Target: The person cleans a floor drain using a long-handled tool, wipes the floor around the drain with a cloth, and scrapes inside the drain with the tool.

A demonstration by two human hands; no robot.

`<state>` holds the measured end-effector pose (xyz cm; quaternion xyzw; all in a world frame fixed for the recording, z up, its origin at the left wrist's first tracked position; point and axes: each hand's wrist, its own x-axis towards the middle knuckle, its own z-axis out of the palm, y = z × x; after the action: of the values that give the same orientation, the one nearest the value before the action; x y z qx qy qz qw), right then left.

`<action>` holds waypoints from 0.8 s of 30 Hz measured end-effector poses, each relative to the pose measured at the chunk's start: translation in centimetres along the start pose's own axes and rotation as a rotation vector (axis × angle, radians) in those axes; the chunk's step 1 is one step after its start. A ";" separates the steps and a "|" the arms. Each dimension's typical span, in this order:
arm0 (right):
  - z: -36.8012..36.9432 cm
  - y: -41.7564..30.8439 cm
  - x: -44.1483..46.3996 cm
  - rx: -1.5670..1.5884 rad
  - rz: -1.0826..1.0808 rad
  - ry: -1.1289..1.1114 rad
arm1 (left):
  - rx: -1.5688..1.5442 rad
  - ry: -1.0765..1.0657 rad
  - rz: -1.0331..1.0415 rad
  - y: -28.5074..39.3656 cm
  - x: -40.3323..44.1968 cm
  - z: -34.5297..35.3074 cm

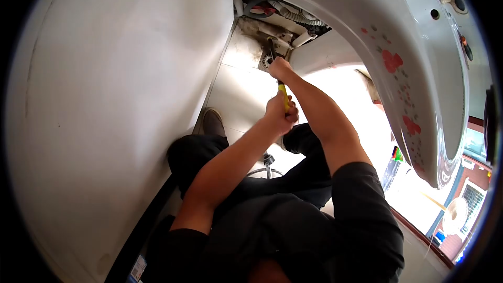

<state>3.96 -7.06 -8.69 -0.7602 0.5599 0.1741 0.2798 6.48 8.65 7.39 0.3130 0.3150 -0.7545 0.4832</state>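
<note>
A long tool with a yellow handle [284,92] and a dark upper part points toward a floor drain [268,61] in the tiled corner. Wrapped round the yellow handle is my left hand [282,111], closed. My right hand [280,68] is closed round the tool farther along, close beside the drain. The tool's far end rests over or near the stained tiles [250,30]; its exact contact cannot be made out. My right hand partly covers the drain and the tool.
A large pale panel [120,89] stands on the left. A white basin with red flowers [356,8] curves overhead on the right. Corrugated hose [298,17] and pipes lie behind the corner. Below my hands are my knees, a brown shoe [213,123] and a black object with a cable [268,159].
</note>
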 end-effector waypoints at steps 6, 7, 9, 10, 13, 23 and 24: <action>-1.2 -0.7 -0.2 -0.108 -0.038 -0.093 | 0.029 0.042 0.044 -0.1 0.1 0.7; -0.8 -0.4 -0.9 -0.159 -0.085 -0.026 | 0.031 0.093 0.028 -0.5 0.1 0.7; 0.0 0.0 -0.5 -0.354 -0.214 0.070 | 0.062 0.062 0.044 -0.8 -0.7 0.8; 0.8 0.8 1.2 -0.353 -0.215 0.064 | 0.078 0.049 0.053 -1.1 -1.1 0.4; 1.2 1.1 2.7 -0.162 -0.075 0.001 | 0.023 0.064 0.027 0.2 1.8 -0.5; 1.4 1.6 2.5 -0.224 -0.089 -0.044 | -0.003 0.150 0.045 -1.1 0.3 0.6; 1.4 1.6 1.8 -0.243 -0.124 -0.069 | -0.014 0.166 0.059 -1.2 0.1 1.0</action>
<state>3.10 -7.92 -11.20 -0.8153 0.4766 0.2489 0.2151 5.22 8.20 8.17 0.3801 0.3496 -0.7094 0.4796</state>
